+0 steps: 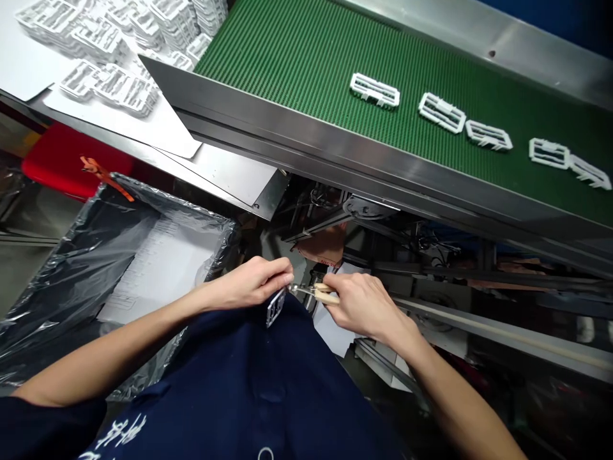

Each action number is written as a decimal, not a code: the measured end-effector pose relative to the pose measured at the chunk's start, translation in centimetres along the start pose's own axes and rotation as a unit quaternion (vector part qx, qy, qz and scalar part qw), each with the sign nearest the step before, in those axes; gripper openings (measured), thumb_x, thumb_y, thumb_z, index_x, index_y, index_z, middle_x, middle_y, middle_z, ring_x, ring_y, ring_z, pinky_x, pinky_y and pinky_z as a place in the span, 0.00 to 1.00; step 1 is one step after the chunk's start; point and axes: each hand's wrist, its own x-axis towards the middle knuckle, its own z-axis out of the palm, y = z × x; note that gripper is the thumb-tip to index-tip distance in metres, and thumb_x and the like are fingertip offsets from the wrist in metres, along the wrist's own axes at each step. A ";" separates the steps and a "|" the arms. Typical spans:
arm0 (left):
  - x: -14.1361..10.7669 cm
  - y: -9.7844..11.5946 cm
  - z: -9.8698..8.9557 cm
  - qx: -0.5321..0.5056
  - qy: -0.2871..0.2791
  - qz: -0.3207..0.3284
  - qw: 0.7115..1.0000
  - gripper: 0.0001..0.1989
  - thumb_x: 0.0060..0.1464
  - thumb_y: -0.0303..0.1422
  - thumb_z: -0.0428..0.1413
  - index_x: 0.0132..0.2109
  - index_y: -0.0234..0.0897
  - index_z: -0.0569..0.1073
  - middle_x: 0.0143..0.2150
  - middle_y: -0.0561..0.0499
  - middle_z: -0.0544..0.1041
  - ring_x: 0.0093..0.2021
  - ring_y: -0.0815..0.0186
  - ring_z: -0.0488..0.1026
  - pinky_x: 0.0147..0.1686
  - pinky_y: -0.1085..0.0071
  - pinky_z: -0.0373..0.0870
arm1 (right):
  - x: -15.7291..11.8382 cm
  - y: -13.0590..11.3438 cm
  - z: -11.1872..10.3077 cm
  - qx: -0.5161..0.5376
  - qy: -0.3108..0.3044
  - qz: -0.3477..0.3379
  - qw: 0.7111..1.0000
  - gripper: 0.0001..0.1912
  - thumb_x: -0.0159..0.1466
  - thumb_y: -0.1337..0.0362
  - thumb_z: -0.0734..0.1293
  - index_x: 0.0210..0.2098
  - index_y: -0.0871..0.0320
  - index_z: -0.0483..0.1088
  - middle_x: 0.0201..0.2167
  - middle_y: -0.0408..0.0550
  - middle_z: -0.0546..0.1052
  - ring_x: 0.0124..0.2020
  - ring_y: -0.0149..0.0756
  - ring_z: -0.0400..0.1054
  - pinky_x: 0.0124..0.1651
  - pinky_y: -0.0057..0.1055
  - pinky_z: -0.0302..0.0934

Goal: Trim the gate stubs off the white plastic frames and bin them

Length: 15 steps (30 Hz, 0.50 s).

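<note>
Close in front of my body, my left hand (261,281) is closed on a small white plastic frame (275,308), which hangs below the fingers. My right hand (361,303) grips a pair of nippers (325,292) by their pale handles. The jaws point left and reach the edge of the frame beside my left fingertips; whether they touch it I cannot tell. Several similar white plastic frames (441,113) lie on the green conveyor belt (287,51) above my hands.
A metal side rail (268,121) borders the belt. Stacks of white frames (138,25) stand on the table at the upper left, near white sheets (230,166). Below it is a bin lined with clear plastic (62,275), and a red stool (67,160). Machine framework (460,268) fills the right.
</note>
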 end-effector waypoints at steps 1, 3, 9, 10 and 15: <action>-0.1 -0.3 0.6 -0.029 0.016 -0.011 0.999 0.10 0.61 0.39 0.46 0.38 0.37 0.65 0.27 0.56 0.66 0.26 0.71 0.61 0.27 0.75 0.57 | -0.1 0.5 0.6 0.021 -0.002 0.034 0.999 0.06 0.59 0.60 0.59 0.28 0.54 0.64 0.22 0.42 0.72 0.23 0.34 0.65 0.24 0.29 0.38; -0.3 -1.2 2.1 -0.103 0.022 -0.024 0.994 0.13 0.58 0.42 0.51 0.44 0.38 0.66 0.37 0.52 0.70 0.35 0.67 0.66 0.35 0.73 0.62 | -0.5 1.5 2.2 0.057 -0.006 0.117 0.991 0.09 0.61 0.57 0.58 0.28 0.53 0.64 0.22 0.43 0.72 0.25 0.35 0.66 0.25 0.29 0.41; 1.7 -3.5 6.0 -0.475 0.037 -0.116 0.872 0.24 0.59 0.48 0.44 0.51 0.33 0.65 0.34 0.48 0.69 0.30 0.66 0.68 0.33 0.67 0.68 | -2.0 2.7 6.3 0.196 0.091 0.186 0.959 0.08 0.61 0.58 0.60 0.38 0.52 0.65 0.34 0.43 0.74 0.34 0.35 0.68 0.34 0.28 0.54; 2.2 -3.5 5.9 -0.509 0.036 -0.123 0.851 0.27 0.59 0.50 0.42 0.51 0.31 0.66 0.33 0.48 0.69 0.27 0.67 0.68 0.30 0.68 0.68 | -2.2 2.5 6.6 0.207 0.122 0.169 0.956 0.09 0.61 0.60 0.61 0.41 0.52 0.65 0.36 0.43 0.73 0.37 0.35 0.67 0.37 0.28 0.55; 3.8 -1.4 3.9 -0.525 -0.029 -0.140 0.839 0.32 0.59 0.52 0.38 0.54 0.29 0.67 0.33 0.45 0.72 0.22 0.67 0.68 0.25 0.70 0.66 | -2.7 1.7 6.2 0.174 0.208 0.115 0.956 0.14 0.59 0.64 0.62 0.45 0.55 0.65 0.38 0.47 0.72 0.41 0.38 0.64 0.44 0.32 0.55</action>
